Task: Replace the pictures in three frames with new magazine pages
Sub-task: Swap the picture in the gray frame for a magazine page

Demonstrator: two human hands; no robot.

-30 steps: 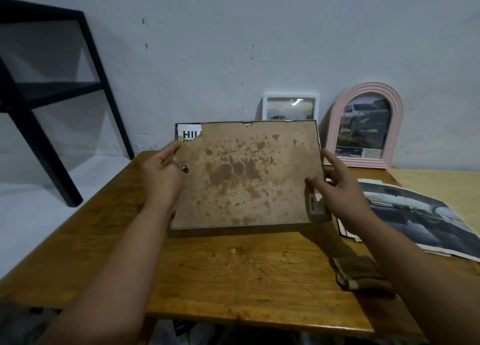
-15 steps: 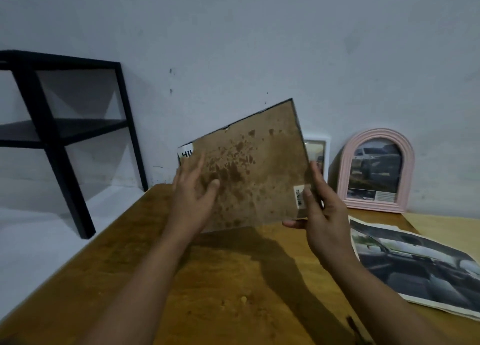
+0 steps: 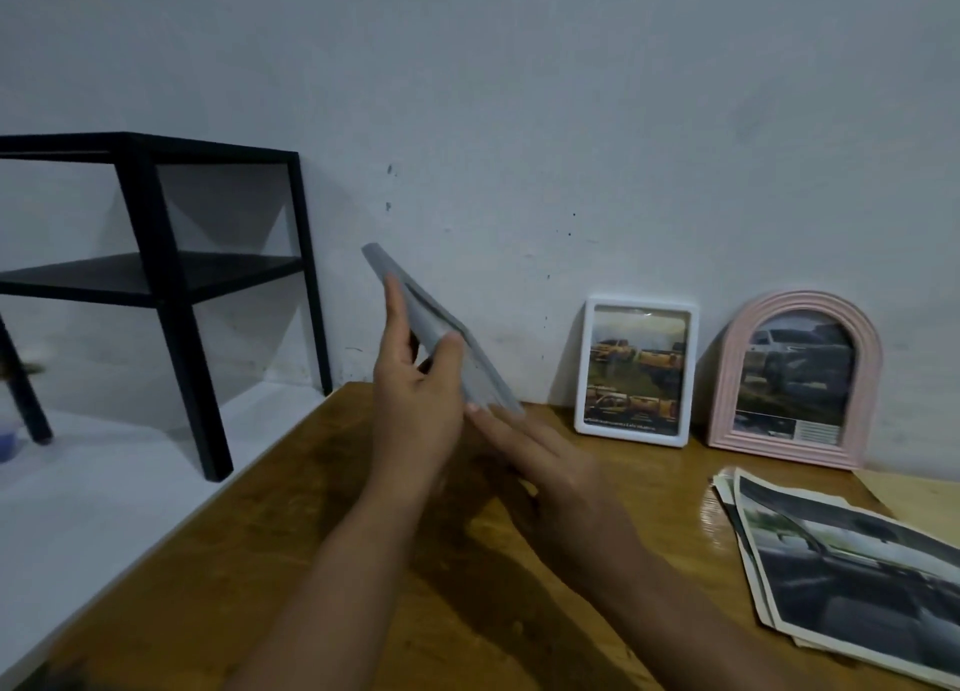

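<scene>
I hold a flat rectangular picture frame (image 3: pixel 470 363) nearly edge-on above the wooden table (image 3: pixel 322 560), tilted from upper left to lower right. My left hand (image 3: pixel 415 394) grips it, thumb over its near edge and fingers behind. My right hand (image 3: pixel 550 477) touches its lower end with straight fingers. A white rectangular frame (image 3: pixel 636 373) and a pink arched frame (image 3: pixel 797 378), both with truck pictures, lean against the wall. Loose magazine pages (image 3: pixel 852 581) lie at the right.
A black metal shelf unit (image 3: pixel 156 285) stands at the left on a white surface (image 3: pixel 93 493) beside the table. The grey wall (image 3: pixel 519 118) runs directly behind the frames. A lighter tabletop strip (image 3: pixel 919 487) shows at the far right.
The frame has lifted off the table and turned from showing its stained brown back to nearly edge-on. The view has shifted upward and left. The white frame behind it has come into full view.
</scene>
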